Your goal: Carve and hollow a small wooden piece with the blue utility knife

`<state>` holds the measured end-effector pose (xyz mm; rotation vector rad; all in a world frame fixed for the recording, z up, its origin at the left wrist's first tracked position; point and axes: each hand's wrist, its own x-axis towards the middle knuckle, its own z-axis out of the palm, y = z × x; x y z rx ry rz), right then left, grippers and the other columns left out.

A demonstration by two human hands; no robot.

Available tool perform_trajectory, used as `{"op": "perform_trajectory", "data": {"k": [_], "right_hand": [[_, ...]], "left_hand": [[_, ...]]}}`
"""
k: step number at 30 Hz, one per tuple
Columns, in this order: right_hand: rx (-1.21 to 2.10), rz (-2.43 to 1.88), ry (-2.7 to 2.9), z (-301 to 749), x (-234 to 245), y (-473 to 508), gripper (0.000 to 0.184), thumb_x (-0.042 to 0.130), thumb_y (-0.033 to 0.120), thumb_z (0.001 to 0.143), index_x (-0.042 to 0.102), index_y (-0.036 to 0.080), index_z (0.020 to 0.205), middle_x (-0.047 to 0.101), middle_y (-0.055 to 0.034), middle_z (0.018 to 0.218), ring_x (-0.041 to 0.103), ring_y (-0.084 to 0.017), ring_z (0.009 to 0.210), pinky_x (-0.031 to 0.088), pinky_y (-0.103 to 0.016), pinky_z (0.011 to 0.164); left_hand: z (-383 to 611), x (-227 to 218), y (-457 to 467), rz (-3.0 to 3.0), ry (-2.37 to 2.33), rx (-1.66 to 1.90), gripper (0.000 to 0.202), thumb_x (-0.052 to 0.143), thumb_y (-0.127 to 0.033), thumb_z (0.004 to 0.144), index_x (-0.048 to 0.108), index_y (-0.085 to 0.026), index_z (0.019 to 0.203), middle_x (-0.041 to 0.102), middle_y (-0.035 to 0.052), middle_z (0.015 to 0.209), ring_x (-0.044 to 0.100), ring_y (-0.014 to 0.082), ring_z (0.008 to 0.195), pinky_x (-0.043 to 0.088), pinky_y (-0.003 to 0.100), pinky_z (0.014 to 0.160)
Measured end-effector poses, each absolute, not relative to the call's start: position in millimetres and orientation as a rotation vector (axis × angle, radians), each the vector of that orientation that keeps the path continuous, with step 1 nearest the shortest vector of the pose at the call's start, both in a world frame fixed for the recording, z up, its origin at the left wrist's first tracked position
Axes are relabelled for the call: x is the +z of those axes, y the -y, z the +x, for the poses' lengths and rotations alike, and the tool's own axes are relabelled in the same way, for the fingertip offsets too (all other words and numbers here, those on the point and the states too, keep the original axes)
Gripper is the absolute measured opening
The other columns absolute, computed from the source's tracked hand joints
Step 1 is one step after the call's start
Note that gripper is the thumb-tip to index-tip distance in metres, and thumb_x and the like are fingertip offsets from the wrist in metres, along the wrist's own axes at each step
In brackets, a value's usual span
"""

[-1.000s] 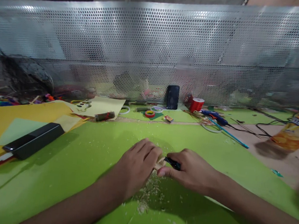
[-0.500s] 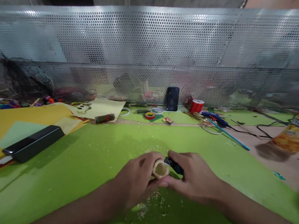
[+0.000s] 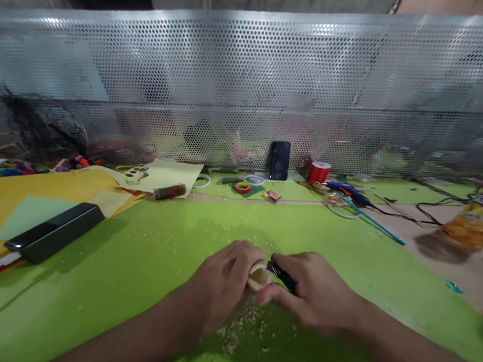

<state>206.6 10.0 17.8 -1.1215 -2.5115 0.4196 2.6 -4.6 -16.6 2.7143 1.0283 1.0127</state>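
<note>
My left hand (image 3: 228, 279) is closed around a small, pale, hollow piece (image 3: 258, 277), like a short bamboo or wood tube, with its open end facing me. In my right hand (image 3: 314, 293) is a dark-handled utility knife (image 3: 283, 276), its blade end at the right side of the rim. My right thumb presses against the lower edge of the hollow piece. Pale shavings (image 3: 235, 334) lie scattered on the green sheet (image 3: 141, 285) beneath both hands.
A black power bank (image 3: 55, 231) lies at left on coloured paper. Along the metal mesh panel (image 3: 234, 78) are a phone (image 3: 279, 160), tape rolls (image 3: 242, 187), a red spool (image 3: 318, 172) and a blue glue gun (image 3: 349, 192). A yellow snack bag (image 3: 479, 215) stands at right.
The hollow piece has tilted slightly in my left hand. My right hand has shifted a little right and down, and its thumb now sits over the rim's lower edge.
</note>
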Motion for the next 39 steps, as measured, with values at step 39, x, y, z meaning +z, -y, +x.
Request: {"op": "perform_trajectory", "data": {"k": [39], "right_hand": [[0.233,-1.2,2.583,205.9,13.8,-11.9,0.061,0.025,0.074,0.091,0.05,0.02,0.081,0.06,-0.0047,0.068,0.05,-0.017,0.055,0.022,-0.028,0.053]], "left_hand": [[5.9,-11.6,8.7,2.481,-1.185,0.839,0.054,0.025,-0.064,0.095,0.046,-0.02,0.118,0.066,0.011,0.103,0.066,0.0231,0.085,0.056,0.038,0.071]]}}
